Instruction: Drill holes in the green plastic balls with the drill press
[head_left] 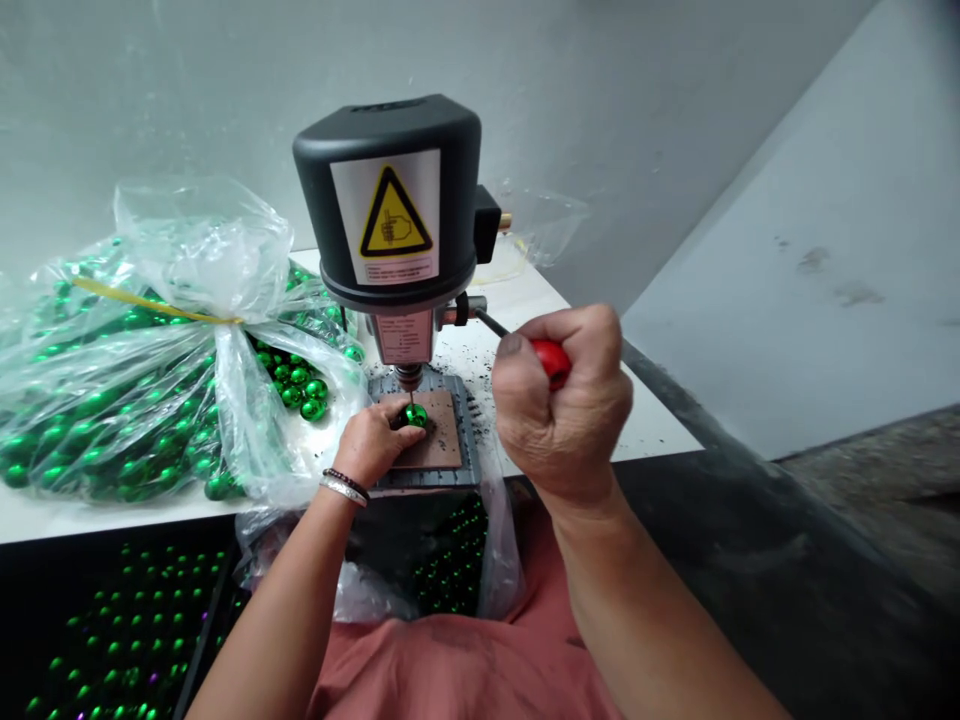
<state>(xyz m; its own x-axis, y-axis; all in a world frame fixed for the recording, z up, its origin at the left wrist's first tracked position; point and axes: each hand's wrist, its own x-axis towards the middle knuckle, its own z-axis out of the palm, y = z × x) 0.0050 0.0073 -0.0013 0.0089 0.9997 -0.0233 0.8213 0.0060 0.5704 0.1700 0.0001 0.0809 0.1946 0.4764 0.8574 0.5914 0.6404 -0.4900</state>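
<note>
Closest, the right hand is clenching a red knob on the lever of a drill press. Further out, the left hand is pinching a green ball on a brown board, beneath the bit. To the left, a tied plastic bag holding many more green balls is resting on the white table.

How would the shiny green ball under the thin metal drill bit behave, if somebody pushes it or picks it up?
Freed from the bare left hand and drill bit, the shiny green ball would probably roll: it is round, and the brown board beneath looks flat. Its glossy surface suggests it may feel slippery.
</note>
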